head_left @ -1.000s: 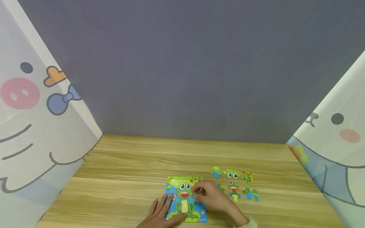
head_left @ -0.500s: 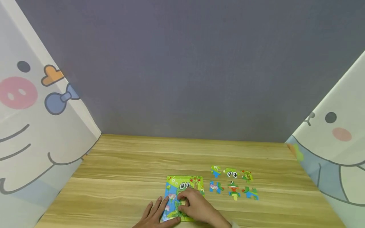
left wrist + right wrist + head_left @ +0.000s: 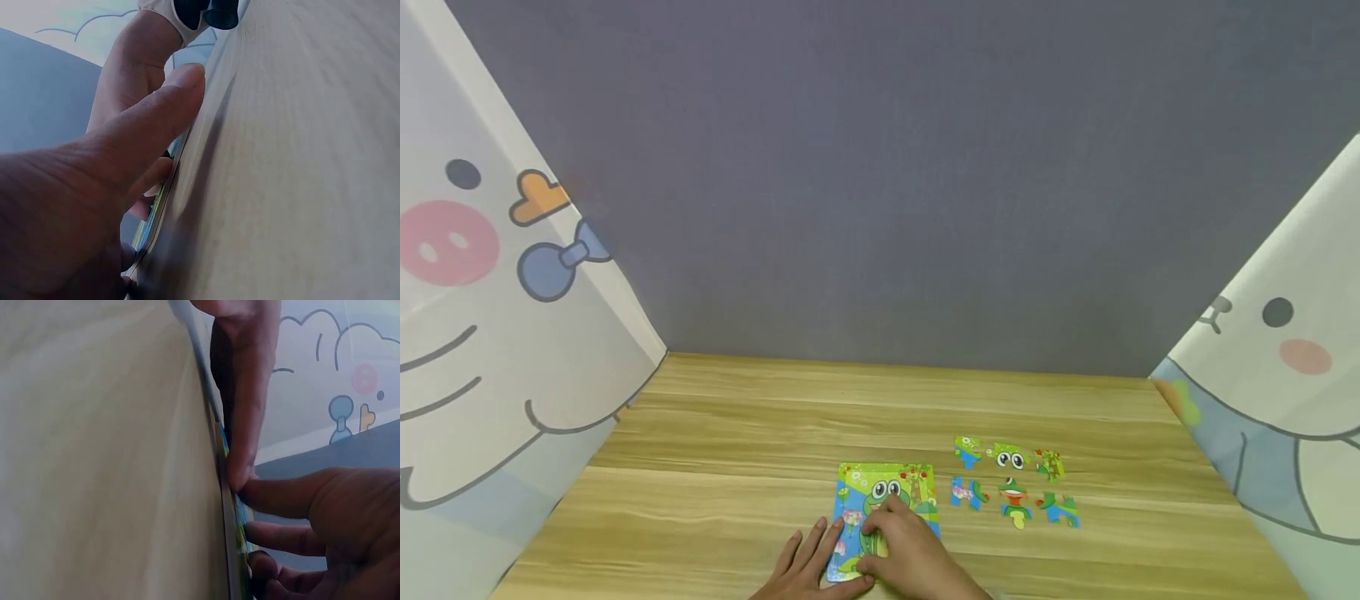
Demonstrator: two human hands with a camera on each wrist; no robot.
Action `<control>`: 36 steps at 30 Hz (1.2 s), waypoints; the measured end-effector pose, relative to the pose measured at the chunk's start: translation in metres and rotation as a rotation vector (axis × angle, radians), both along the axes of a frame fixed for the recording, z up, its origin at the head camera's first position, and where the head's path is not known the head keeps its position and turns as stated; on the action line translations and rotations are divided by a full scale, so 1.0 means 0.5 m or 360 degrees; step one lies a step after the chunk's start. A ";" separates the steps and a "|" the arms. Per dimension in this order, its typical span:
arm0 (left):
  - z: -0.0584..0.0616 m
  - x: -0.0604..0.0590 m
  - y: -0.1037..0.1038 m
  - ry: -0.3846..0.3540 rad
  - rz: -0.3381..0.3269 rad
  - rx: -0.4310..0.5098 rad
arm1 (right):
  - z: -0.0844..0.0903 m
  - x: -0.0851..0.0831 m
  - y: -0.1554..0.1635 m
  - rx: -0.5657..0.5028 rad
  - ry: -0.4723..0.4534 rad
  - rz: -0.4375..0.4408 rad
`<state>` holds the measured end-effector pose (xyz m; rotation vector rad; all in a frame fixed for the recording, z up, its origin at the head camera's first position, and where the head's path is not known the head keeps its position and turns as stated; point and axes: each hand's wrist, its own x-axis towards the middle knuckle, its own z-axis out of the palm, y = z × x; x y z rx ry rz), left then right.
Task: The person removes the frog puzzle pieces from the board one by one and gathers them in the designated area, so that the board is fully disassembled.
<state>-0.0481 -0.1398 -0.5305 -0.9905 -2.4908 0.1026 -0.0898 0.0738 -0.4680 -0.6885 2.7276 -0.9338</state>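
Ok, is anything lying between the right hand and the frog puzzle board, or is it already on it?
Nothing visible is in the way. The right hand already rests on the frog puzzle board, fingers down on its lower half, and the left hand touches its left edge. The loose pieces lie apart on the table, to the board's right.

right hand (image 3: 325,512) has its fingertips (image 3: 247,487) down on the puzzle board (image 3: 232,519), seen edge-on; wooden table (image 3: 106,456) fills the left; left hand's thumb (image 3: 244,394) touches the board too

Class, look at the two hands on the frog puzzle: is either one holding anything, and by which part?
Left hand lies flat on the puzzle board, steadying its left edge. Right hand covers the frog's body; any piece under its fingers is hidden.
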 end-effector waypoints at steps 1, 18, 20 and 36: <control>0.000 0.000 0.000 -0.0010 0.0005 -0.0003 | -0.002 0.000 -0.002 0.0014 0.0011 -0.0009; -0.008 0.003 0.003 0.0054 0.0029 0.0010 | -0.001 -0.001 -0.005 0.0056 -0.0006 -0.0022; -0.009 0.002 0.002 0.0054 0.0022 0.0021 | 0.001 -0.001 -0.004 0.0035 -0.0007 -0.0013; -0.018 -0.002 -0.001 0.0048 0.0001 0.0076 | -0.002 -0.019 0.004 -0.0517 -0.0196 0.0072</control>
